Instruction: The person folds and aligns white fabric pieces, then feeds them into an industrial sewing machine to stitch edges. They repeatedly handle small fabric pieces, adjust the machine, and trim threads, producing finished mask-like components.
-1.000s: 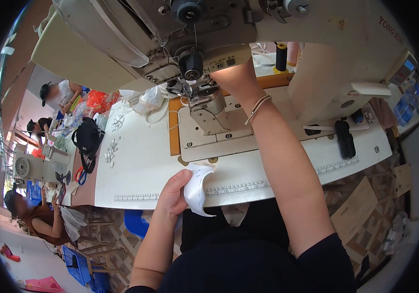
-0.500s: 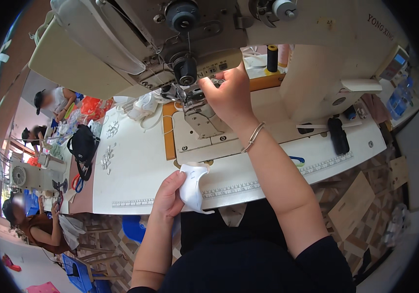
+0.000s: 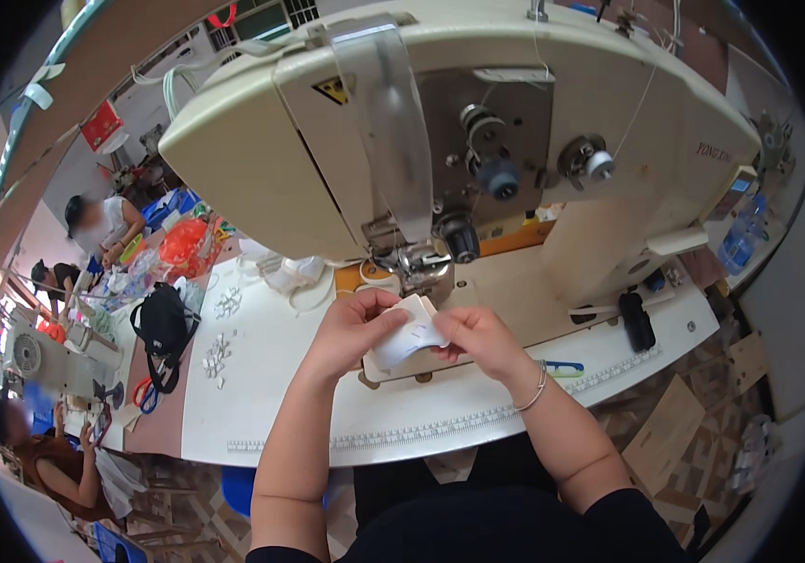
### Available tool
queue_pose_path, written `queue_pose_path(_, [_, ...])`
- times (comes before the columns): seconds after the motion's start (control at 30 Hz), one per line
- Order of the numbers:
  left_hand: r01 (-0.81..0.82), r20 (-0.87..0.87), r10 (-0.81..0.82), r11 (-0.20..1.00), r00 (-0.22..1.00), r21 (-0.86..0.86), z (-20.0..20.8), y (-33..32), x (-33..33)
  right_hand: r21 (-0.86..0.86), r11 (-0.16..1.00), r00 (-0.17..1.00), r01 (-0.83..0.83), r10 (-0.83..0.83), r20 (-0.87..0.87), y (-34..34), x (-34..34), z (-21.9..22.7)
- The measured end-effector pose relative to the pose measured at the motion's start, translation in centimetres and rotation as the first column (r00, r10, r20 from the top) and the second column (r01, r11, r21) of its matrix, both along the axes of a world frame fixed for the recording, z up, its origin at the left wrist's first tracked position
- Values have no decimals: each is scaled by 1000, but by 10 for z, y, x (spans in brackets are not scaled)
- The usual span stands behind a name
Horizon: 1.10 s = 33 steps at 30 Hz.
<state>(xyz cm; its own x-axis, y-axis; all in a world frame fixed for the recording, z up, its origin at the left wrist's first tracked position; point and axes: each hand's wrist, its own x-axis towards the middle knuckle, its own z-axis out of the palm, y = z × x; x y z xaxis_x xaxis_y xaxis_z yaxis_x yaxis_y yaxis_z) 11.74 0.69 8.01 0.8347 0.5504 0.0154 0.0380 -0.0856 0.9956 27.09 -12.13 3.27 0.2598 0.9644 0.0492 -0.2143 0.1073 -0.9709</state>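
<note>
Between both hands is a small white fabric piece (image 3: 404,345) with a curved lower edge and a few faint marks. My left hand (image 3: 354,328) pinches its left side, thumb lying on top. My right hand (image 3: 485,340), a bracelet at its wrist, grips the right edge between thumb and fingers. The piece is held just in front of the needle area of a large cream sewing machine (image 3: 234,141). Its metal presser parts (image 3: 424,265) sit right behind the fabric. What the fingers do underneath is hidden.
A white table (image 3: 262,394) carries a ruler strip (image 3: 365,437), small white pieces (image 3: 218,361), white straps (image 3: 295,272), a blue-green tool (image 3: 564,370) and a black object (image 3: 636,321). A black bag (image 3: 164,324) and scissors (image 3: 145,395) lie at left. Other people sit further left.
My right hand has come down from the machine head and now grips the fabric too. My left hand has carried the piece up toward the needle area. The view has tilted up.
</note>
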Motion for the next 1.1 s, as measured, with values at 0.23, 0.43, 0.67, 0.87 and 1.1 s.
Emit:
queue_pose_path(0.23, [-50, 32, 49, 998, 998, 47, 3, 19, 16, -16, 1000, 996, 11, -12, -94, 10, -4, 20])
queue_pose_path(0.43, [-14, 94, 20, 998, 995, -56, 15, 25, 20, -39, 998, 966, 57, -65, -250, 21, -12, 21])
queue_pose_path(0.67, [-32, 85, 32, 999, 996, -3, 16, 29, 18, -16, 995, 964, 94, -95, -246, 25, -17, 17])
queue_pose_path(0.87, [-104, -68, 110, 990, 992, 93, 23, 24, 31, -28, 976, 967, 218, -220, -127, 15, -12, 14])
queue_pose_path(1.1, [-170, -22, 173, 979, 985, 113, 4, 45, 8, 847, 182, -29, 499, -974, 226, -89, 64, 55])
